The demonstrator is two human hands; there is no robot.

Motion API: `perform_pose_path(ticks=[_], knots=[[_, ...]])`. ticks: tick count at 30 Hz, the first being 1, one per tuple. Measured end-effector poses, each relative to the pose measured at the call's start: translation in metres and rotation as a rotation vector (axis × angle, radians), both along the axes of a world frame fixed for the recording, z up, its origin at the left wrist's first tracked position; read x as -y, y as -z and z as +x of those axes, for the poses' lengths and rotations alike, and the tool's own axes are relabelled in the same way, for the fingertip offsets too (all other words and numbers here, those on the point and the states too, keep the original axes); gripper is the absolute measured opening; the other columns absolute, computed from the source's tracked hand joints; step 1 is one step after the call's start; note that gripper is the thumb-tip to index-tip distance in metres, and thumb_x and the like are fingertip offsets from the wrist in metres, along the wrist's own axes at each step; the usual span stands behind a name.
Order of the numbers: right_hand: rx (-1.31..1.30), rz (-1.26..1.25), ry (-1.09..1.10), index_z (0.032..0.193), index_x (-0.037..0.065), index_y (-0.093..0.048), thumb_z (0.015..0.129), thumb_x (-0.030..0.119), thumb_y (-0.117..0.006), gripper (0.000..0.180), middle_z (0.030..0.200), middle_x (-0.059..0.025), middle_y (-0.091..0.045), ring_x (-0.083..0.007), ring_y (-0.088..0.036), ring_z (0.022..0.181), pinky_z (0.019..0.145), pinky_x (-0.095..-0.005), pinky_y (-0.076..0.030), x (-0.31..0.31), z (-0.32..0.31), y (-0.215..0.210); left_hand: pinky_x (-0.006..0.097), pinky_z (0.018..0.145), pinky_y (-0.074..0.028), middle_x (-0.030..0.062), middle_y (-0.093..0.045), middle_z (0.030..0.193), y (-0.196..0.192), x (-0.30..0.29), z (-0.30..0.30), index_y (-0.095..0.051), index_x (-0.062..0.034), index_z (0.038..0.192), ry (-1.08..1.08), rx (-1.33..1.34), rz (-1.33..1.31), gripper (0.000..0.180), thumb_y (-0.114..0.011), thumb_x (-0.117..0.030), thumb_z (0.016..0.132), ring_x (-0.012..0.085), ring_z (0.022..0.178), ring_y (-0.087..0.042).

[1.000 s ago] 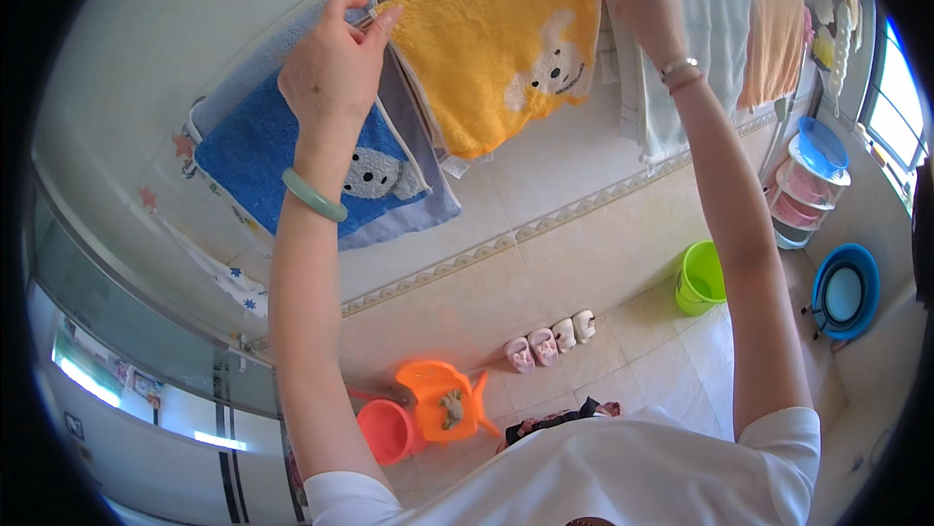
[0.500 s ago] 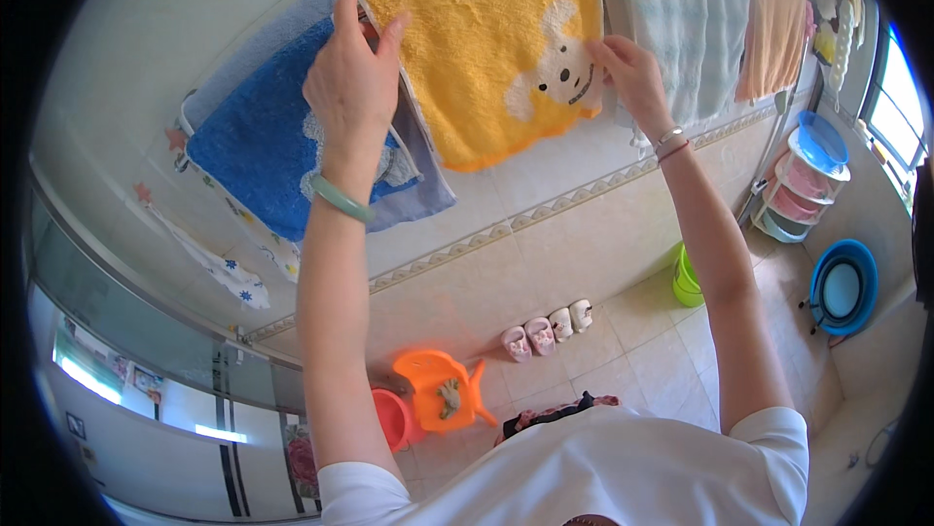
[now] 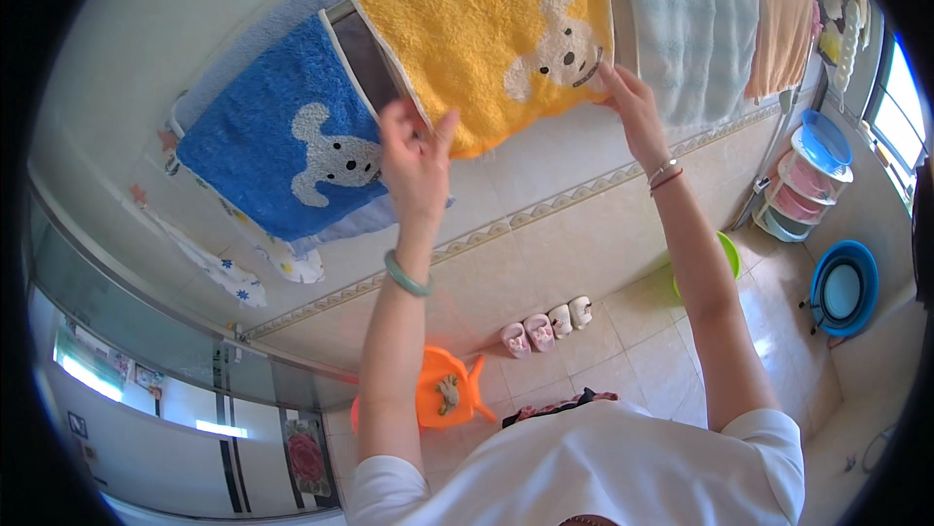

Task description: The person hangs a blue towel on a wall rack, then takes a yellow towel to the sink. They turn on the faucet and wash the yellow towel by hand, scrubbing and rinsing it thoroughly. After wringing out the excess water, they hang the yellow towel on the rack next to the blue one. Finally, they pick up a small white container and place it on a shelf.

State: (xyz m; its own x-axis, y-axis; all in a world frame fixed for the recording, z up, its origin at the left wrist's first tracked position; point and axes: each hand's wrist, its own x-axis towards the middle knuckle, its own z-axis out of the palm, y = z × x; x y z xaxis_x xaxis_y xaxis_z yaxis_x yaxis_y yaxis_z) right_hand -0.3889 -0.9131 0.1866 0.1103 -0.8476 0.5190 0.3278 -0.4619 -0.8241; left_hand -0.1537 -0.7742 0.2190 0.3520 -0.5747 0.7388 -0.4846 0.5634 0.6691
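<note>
Both hands are up at a yellow towel: left hand open-fingered by its lower corner, right hand spread flat against it. Below right, stacked basins and a blue tub sit on the floor.

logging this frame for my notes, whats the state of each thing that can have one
yellow towel: hung over the rail, spread flat
blue towel: hung beside it, spread
pale striped towel: hanging
peach towel: hanging
left hand: open, at the yellow towel's lower edge
right hand: fingers on the yellow towel's right edge
orange stool: upright on the floor
pink slippers: lined up by the wall
blue basin: propped on edge
</note>
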Motion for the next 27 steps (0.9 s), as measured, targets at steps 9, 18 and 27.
perform_pose_path(ticks=[9, 18, 27], knots=[[0.162, 0.09, -0.113, 0.105, -0.001, -0.065, 0.089, 0.028, -0.063, 0.033, 0.098, -0.0041, -0.065, -0.0105, -0.059, 0.09, 0.083, -0.0274, -0.048, 0.008, 0.006, 0.033, 0.02, 0.057, -0.034, -0.005, -0.047, 0.07, 0.036, 0.008, 0.02, -0.058, 0.0004, 0.079, -0.082, -0.288, -0.016, 0.027, -0.067, -0.024, 0.087, 0.007, 0.062, -0.039], [0.359, 0.107, -0.392, 0.108, -0.005, -0.062, 0.091, 0.017, -0.059, 0.027, 0.106, -0.0086, -0.063, -0.0156, -0.06, 0.098, 0.091, -0.0302, -0.047, 0.01, 0.004, 0.033, 0.019, 0.06, -0.038, -0.0024, -0.061, 0.083, 0.047, 0.008, 0.026, -0.065, -0.0015, 0.101, 0.212, -0.216, 0.147, 0.024, -0.068, -0.02, 0.086, 0.0052, 0.065, -0.049], [0.557, 0.15, -0.274, 0.108, -0.004, -0.061, 0.088, 0.006, -0.061, 0.023, 0.101, -0.008, -0.064, -0.016, -0.061, 0.095, 0.088, -0.0292, -0.049, 0.007, 0.018, 0.033, 0.022, 0.059, -0.047, 0.0005, -0.062, 0.076, 0.045, 0.007, 0.008, -0.065, -0.0002, 0.093, 0.175, -0.492, 0.049, 0.018, -0.07, -0.014, 0.083, 0.0075, 0.063, -0.054]])
